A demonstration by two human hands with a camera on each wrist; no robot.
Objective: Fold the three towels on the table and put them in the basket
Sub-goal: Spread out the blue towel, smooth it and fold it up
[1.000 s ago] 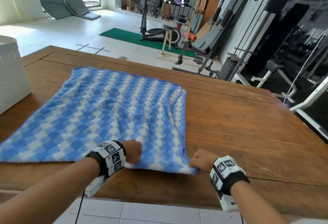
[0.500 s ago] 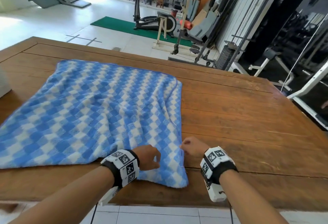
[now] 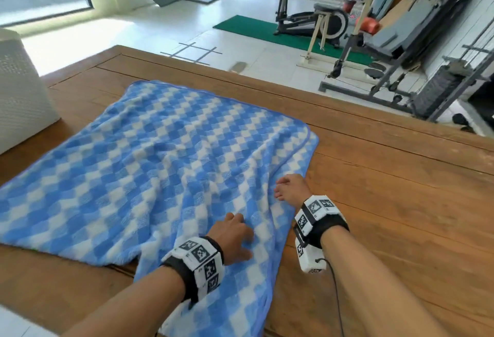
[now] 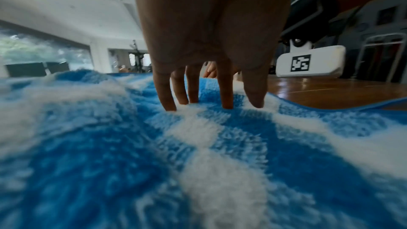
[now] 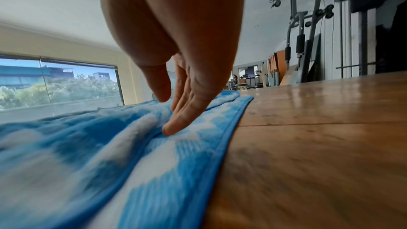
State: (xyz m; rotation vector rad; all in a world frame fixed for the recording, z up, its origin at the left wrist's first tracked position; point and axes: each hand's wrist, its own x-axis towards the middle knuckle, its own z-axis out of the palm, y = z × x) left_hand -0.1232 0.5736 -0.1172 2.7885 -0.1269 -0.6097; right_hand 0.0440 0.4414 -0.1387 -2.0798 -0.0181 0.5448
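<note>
A wooden table (image 3: 374, 203) is seen filling most of the head view, its boards running from 9 o'clock toward 3 o'clock. Across its left and central part a blue-and-white checked towel (image 3: 160, 163) is spread, rumpled near the middle, with its near right corner draped over the table's front edge at about 6 o'clock. A white woven basket (image 3: 21, 90) is stood on the table at 9 o'clock, just beside the towel's far left corner; whether the two touch cannot be told, since the picture is cropped there. The left hand (image 3: 235, 235) is laid on the towel at about 6 o'clock, and in the left wrist view its fingers (image 4: 165, 93) are shown straight and slightly spread, their tips pressed into the pile. The right hand (image 3: 291, 189) is placed at the towel's right edge, toward 4 o'clock of the cloth, and in the right wrist view its fingers (image 5: 185, 111) are held straight and close together, their tips set against a raised fold beside the hemmed border
</note>
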